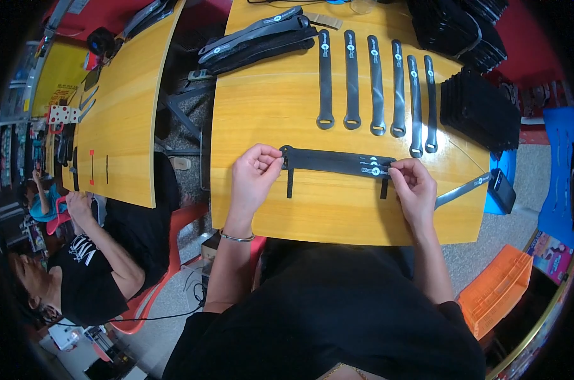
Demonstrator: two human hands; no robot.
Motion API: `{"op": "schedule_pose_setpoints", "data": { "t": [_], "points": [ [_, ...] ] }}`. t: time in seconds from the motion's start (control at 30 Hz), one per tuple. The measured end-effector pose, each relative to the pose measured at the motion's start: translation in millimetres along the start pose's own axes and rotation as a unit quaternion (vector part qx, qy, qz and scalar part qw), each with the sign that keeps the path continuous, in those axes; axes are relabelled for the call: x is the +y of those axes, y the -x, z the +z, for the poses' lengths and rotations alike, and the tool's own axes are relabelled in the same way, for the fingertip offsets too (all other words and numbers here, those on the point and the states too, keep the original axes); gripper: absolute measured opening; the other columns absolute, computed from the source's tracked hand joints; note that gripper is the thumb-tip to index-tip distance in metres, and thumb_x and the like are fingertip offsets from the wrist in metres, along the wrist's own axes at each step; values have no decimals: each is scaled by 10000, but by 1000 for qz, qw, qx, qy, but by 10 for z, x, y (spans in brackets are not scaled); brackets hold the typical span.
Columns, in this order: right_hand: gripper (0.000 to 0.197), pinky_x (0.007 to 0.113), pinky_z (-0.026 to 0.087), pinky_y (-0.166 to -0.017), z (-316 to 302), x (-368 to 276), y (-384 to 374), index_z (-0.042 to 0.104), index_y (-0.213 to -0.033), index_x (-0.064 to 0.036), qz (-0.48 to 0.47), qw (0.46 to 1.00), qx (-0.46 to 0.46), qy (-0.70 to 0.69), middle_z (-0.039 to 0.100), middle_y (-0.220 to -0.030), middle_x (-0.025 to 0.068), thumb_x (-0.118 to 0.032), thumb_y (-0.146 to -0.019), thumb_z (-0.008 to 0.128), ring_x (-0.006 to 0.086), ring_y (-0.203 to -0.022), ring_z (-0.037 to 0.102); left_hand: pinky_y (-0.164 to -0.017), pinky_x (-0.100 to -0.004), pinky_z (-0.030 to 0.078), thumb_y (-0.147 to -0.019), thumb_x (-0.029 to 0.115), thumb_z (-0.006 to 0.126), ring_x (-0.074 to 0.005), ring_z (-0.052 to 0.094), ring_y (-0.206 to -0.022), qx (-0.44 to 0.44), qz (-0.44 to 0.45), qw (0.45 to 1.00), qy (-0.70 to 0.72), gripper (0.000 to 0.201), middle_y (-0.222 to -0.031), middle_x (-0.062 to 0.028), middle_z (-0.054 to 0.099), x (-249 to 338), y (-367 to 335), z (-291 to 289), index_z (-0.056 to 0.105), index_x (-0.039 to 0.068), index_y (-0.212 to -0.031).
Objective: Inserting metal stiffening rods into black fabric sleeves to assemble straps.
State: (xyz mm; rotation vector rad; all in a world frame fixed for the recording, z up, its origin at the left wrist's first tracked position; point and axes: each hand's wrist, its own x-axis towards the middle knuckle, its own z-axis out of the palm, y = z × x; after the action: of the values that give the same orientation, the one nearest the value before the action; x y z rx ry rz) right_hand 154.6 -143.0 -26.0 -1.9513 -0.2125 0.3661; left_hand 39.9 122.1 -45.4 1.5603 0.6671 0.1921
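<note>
A flat stack of black straps (pixel 331 162) lies level across the near part of the yellow table, its layers slightly offset at the right end. My left hand (pixel 255 174) pinches the rounded left end, where a loop slot shows. With thumb and fingertips, my right hand (pixel 415 185) grips the right end beside white printing. Two narrow black strips stick out below the stack, a left one (pixel 290 185) and a right one (pixel 384 189). Beyond it, several single straps (pixel 351 79) lie side by side, slotted ends toward me.
Piled straps (pixel 261 41) lie at the back left of the table (pixel 255 107). A black stack (pixel 480 107) stands at the right, near a loose strap (pixel 464 190). An orange crate (pixel 494 291) sits on the floor. A seated person (pixel 90 272) works at another table on the left.
</note>
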Motion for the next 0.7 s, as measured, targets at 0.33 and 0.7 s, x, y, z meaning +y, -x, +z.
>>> {"op": "schedule_pose_setpoints", "data": {
  "t": [0.33,0.7],
  "points": [
    [94,159,431,-552,4,24,-2,604,-893,8,-4,1000,-3,-14,600,-744,-1,-24,-822,657,28,-617,533,-543,-152,438,-798,-58,617,-28,523,-603,3,4,1000,-21,94,-713,-6,586,-6,1,4,593,-25,-882],
    [134,167,458,-571,20,2,-9,588,-921,11,-4,1000,4,-8,608,-761,10,-23,-816,664,36,-642,556,-545,-153,441,-801,-56,613,-31,530,-602,2,7,1000,-23,88,-705,-6,584,-22,1,-2,591,-27,-881]
  ]
}}
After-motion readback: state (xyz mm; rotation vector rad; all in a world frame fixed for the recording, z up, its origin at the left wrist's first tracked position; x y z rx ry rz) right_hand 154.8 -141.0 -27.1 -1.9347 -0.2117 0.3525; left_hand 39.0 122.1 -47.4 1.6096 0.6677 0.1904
